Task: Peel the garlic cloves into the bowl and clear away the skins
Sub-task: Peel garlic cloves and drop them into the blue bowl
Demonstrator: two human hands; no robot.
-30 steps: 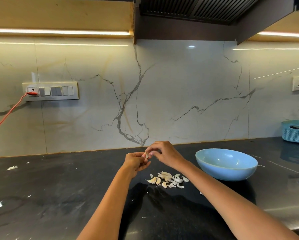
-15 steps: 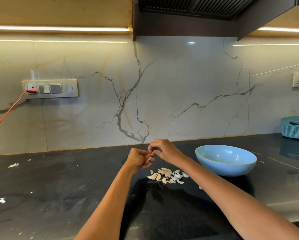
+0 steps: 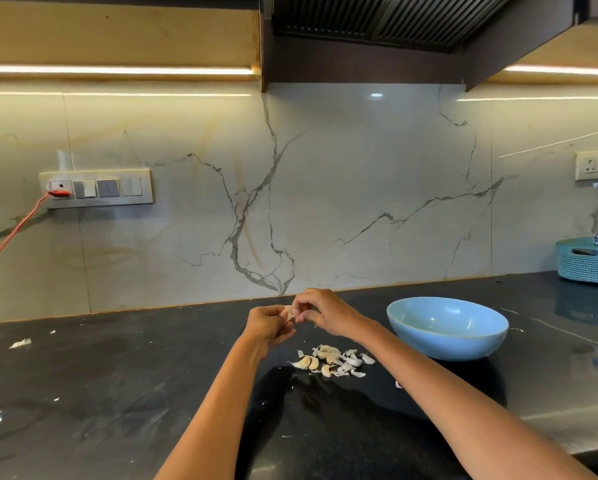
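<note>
Both hands meet above the black counter (image 3: 117, 393). My left hand (image 3: 268, 327) holds a pale garlic clove (image 3: 289, 312) between thumb and fingers. My right hand (image 3: 321, 311) pinches the clove from the other side, fingers curled at its tip. Just below and in front of the hands lies a small pile of garlic cloves and skins (image 3: 332, 361). A light blue bowl (image 3: 447, 328) stands to the right of the pile; its inside looks empty.
Skin scraps (image 3: 20, 343) lie scattered on the left part of the counter. A teal basket (image 3: 586, 259) with a spray bottle stands at the far right by the wall. An orange cable (image 3: 10, 237) runs from the switch panel at the left.
The hands stay together on the clove, with small finger shifts. The clove shows more between them now. The camera view has tilted slightly.
</note>
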